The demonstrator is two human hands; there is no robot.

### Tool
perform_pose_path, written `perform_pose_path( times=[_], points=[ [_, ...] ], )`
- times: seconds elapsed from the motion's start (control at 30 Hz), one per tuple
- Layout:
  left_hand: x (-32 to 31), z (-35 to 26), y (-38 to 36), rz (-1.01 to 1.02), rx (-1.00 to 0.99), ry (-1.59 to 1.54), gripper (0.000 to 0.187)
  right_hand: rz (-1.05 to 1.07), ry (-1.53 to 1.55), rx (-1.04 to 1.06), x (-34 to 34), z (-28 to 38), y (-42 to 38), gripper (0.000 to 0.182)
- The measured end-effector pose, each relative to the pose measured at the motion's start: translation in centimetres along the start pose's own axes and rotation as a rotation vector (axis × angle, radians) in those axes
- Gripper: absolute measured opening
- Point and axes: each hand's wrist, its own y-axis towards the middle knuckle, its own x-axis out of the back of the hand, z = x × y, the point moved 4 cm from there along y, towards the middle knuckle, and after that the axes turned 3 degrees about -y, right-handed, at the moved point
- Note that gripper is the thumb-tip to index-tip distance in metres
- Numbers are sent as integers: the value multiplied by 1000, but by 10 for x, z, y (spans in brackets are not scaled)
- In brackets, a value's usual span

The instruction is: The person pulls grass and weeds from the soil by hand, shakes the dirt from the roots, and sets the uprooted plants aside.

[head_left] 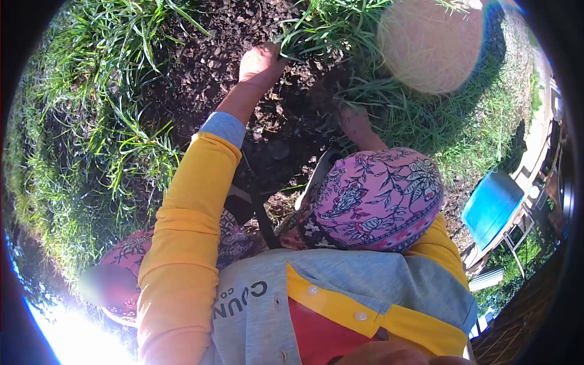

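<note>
My left hand (260,63), at the end of a yellow sleeve, reaches down to the dark crumbly soil (210,73). Its fingers curl in at the edge of a green grass clump (331,30), and what they hold, if anything, is hidden. Over on the right, my right hand (356,123) is low in shade beyond my knee, beside long grass blades (380,94). The fingers of that hand are lost in the shadow and leaves. Between the two hands lies loose, shaded soil.
My knee in pink patterned cloth (380,198) partly blocks the right arm. A dark strap (261,213) hangs in front of my chest. Tall grass (85,121) grows on the left. A blue tub (493,207) stands at the right, near a pale curved edge.
</note>
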Motion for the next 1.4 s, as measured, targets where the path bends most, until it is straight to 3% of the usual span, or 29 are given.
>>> perform_pose_path(
  times=[0.07, 0.13, 0.2, 0.33, 0.4, 0.43, 0.6, 0.7, 0.97, 1.07, 1.27, 1.37, 1.4],
  points=[
    [-4, 6, 0, -102, -30, -121, 27, 343, 213, -233, -10, -8, -3, 16],
    [-6, 6, -4, -137, -12, -123, 24, 540, 166, -282, -18, -11, -16, 15],
    [-13, 11, -3, -122, -15, -79, 22, 573, -145, -108, -35, -12, -15, 14],
    [-9, -4, -6, -46, -5, 8, 18, 78, -127, 44, 9, -1, 12, 12],
    [-11, -11, -11, -82, -170, -20, 14, -98, -118, 74, 18, -15, 30, 18],
    [-10, -19, -15, -99, -247, -8, 13, 53, -208, 37, 15, -26, 30, 26],
    [-27, -45, -22, 99, -441, 120, 13, 20, -274, -74, 6, -74, 23, 21],
    [-35, -61, -23, -5, -646, 171, 12, 31, -322, -100, -2, -80, 22, 18],
    [-57, -78, -29, 139, -751, 368, 9, 406, -416, -214, -11, -79, 40, 16],
    [-62, -81, -31, 147, -774, 375, 10, 446, -398, -247, -13, -91, 42, 16],
    [-63, -85, -32, 159, -762, 378, 12, 365, -335, -185, -5, -94, 33, 18],
    [-61, -85, -35, 187, -754, 387, 12, 316, -297, -397, -8, -89, 22, 16],
    [-60, -85, -38, 185, -760, 380, 11, 287, -300, -372, -7, -86, 18, 15]
  ],
)
